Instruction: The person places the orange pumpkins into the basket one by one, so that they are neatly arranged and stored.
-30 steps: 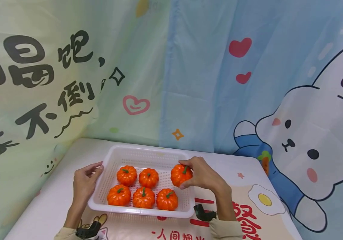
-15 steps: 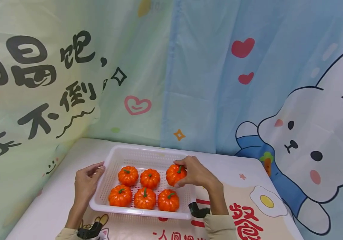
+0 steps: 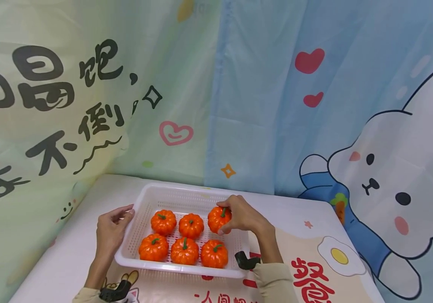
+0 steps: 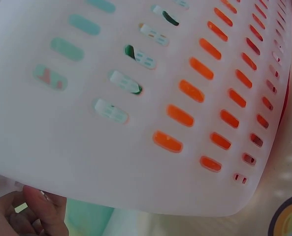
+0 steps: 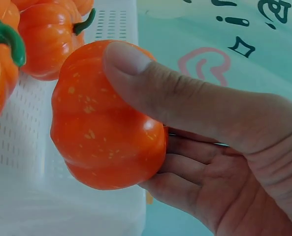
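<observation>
A white perforated plastic basket (image 3: 182,269) stands on the table with several small orange pumpkins in it, all with green stems. My right hand (image 3: 244,215) holds one pumpkin (image 5: 106,123) at the basket's right rear, thumb on one side and fingers on the other. In the head view this pumpkin sits at the right end of the back row, beside another pumpkin (image 3: 191,226); whether it touches the basket floor I cannot tell. At the basket's left edge, my left hand (image 3: 111,230) pinches the rim. The left wrist view shows its thumb and curled fingers (image 4: 40,209) there.
The front row holds a left pumpkin (image 3: 153,248), a middle one (image 3: 184,251) and a right one (image 3: 214,254). A printed cloth (image 3: 296,244) covers the table. Behind it hangs a curtain (image 3: 239,105) with a cartoon rabbit. Both wrists wear black mounts.
My right hand has carried its pumpkin leftward, closer to the back-row pumpkins. The left hand stays at the basket's left rim. The whole head view has shifted slightly.
</observation>
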`<state>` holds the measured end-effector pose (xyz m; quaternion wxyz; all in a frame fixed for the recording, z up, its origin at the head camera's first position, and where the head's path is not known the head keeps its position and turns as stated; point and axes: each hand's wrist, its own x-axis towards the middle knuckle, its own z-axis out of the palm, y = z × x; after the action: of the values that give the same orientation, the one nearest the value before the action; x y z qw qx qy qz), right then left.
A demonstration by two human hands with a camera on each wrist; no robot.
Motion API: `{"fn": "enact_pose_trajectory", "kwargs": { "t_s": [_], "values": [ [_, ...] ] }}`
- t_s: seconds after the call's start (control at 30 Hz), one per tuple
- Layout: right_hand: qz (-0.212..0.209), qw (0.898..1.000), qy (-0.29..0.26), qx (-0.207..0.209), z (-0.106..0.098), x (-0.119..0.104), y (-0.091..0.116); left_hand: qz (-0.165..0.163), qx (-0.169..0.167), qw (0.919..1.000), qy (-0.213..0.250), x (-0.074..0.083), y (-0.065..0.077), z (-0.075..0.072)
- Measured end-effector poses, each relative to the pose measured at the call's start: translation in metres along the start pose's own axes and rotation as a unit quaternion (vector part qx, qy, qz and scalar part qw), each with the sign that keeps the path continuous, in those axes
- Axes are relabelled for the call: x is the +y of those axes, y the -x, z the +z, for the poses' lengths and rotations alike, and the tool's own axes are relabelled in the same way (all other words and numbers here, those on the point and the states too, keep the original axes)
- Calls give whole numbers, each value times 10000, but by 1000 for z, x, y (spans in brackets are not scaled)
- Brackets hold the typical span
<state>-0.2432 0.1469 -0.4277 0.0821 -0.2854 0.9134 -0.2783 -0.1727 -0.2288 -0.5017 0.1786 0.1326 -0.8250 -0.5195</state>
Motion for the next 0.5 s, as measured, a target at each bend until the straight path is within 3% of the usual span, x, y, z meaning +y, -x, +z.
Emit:
{"fn": "enact_pose_trajectory", "kwargs": {
  "t_s": [0.5],
  "values": [
    [482,9987,64,-139,18,7,-13,-9,4,10000,-14,-3,-1,1]
  ]
}}
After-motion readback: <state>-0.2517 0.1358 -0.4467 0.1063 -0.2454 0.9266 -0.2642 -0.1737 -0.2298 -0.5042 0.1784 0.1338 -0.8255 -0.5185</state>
